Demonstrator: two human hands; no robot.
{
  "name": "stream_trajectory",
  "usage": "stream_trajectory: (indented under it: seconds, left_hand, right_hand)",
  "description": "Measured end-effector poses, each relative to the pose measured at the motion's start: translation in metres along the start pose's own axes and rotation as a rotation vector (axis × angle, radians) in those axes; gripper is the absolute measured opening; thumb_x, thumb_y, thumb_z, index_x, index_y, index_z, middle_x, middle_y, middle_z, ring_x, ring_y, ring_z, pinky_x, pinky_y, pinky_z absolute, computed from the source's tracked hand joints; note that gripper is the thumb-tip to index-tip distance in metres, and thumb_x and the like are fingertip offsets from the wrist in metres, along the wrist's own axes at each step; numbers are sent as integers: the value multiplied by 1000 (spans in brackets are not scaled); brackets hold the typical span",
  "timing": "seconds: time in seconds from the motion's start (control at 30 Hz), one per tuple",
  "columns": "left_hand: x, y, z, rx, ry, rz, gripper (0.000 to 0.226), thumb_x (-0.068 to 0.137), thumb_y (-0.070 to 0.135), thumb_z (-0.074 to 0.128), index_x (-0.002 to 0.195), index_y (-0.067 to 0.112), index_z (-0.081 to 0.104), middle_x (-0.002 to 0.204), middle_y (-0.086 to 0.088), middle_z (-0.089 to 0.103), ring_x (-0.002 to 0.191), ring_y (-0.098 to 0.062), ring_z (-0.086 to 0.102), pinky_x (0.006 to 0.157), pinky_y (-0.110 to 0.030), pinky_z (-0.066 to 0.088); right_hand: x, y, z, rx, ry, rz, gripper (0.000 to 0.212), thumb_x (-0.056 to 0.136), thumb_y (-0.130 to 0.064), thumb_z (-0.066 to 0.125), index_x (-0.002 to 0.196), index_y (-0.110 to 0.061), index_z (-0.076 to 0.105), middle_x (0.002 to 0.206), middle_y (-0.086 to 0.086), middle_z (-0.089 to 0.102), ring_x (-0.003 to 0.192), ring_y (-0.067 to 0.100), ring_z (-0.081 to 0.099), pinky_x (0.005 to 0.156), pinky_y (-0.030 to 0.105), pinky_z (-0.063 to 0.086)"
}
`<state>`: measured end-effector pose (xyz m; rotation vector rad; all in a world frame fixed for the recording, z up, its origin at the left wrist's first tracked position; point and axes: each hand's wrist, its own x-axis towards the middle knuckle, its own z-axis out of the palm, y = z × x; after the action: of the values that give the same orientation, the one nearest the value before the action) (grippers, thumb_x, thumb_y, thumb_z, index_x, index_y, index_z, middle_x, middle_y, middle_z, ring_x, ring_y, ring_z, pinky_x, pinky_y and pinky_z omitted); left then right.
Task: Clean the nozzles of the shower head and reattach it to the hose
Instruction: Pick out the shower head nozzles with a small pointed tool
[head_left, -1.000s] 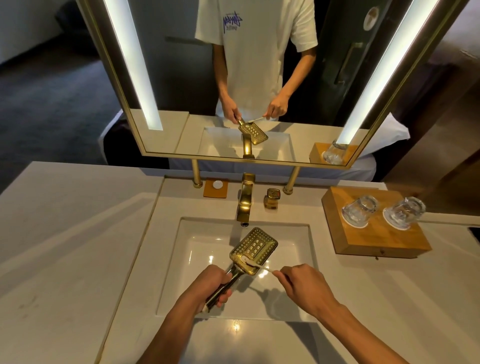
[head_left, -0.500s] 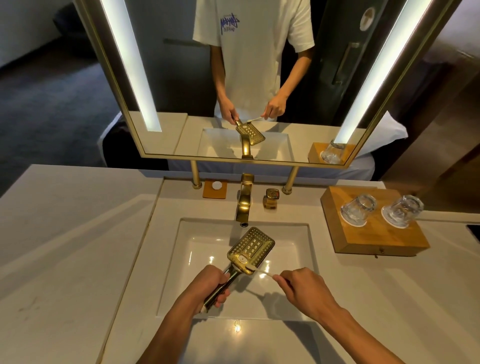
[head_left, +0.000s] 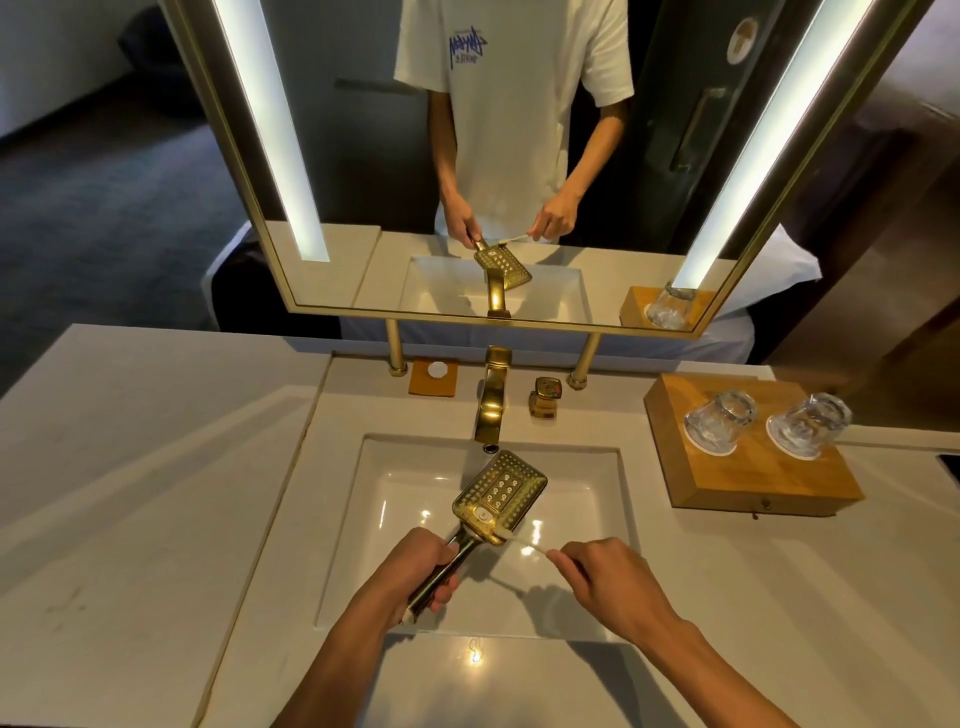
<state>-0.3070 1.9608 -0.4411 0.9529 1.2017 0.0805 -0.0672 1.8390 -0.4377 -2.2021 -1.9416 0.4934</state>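
Note:
A gold, rectangular shower head with rows of small nozzles hangs face up over the white sink basin. My left hand grips its handle from below. My right hand pinches the end of a white toothbrush, whose bristle end touches the lower edge of the shower head's face, near its round white button. No hose is in view.
A gold faucet and its gold knob stand behind the basin. A wooden block with two upturned glasses sits at the right. A small orange pad lies at the back. A lit mirror rises behind the counter.
The toothbrush tip has shifted slightly along the lower part of the shower head's face. Both hands keep their hold, and the view has tilted a little.

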Motion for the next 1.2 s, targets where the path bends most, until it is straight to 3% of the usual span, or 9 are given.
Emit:
stream_trajectory:
  seconds: [0.3,0.4,0.53,0.7,0.9,1.07,1.2]
  left_hand:
    - [1,-5,-1,3,-17,3,21,99,13,43,88,4,58,63,-10,60,46,-18,51,45,-27,41]
    - [2,-5,0,-2,-20,-1,21,99,13,43,89,3,58,63,-10,60,46,-18,51,45,-27,41]
    - [3,-6,0,-10,-7,-2,22,99,12,43,92,1,60,63,-10,61,46,-18,51,44,-27,41]
    - [1,-8,-2,-10,12,1,22,99,13,44,87,3,60,62,-11,61,45,-19,52,44,-27,41]
    - [-2,-9,-2,-34,11,20,22,99,14,45,89,2,61,63,-11,62,46,-18,52,44,-27,41]
    - [-4,-9,-5,-35,24,28,22,99,12,45,87,2,60,64,-11,62,46,-19,51,45,-28,41]
    - [-9,-12,-7,-65,10,34,20,99,13,46,89,1,59,65,-12,61,46,-19,51,45,-27,40]
  right_hand:
    - [0,6,2,-22,-2,-13,46,99,-59,30,72,-30,53,61,-13,51,57,10,49,56,26,43]
    - [7,10,0,-2,47,26,45,99,-57,34,68,-30,51,59,-12,52,54,8,49,50,20,35]
    - [22,17,-13,92,96,189,47,100,-49,41,61,-25,51,57,-4,56,54,15,54,51,29,39]
    - [15,1,6,98,2,1,46,99,-57,36,61,-32,46,51,-14,44,48,6,46,49,22,34]
    - [38,18,-13,154,157,234,50,100,-47,43,62,-17,58,57,1,59,55,19,56,50,31,38]
    - [21,8,8,141,67,49,50,97,-56,41,54,-31,45,47,-9,47,45,9,49,45,18,31]
    - [37,27,-17,117,156,205,52,98,-52,43,62,-18,57,54,-2,56,55,18,56,52,33,43]
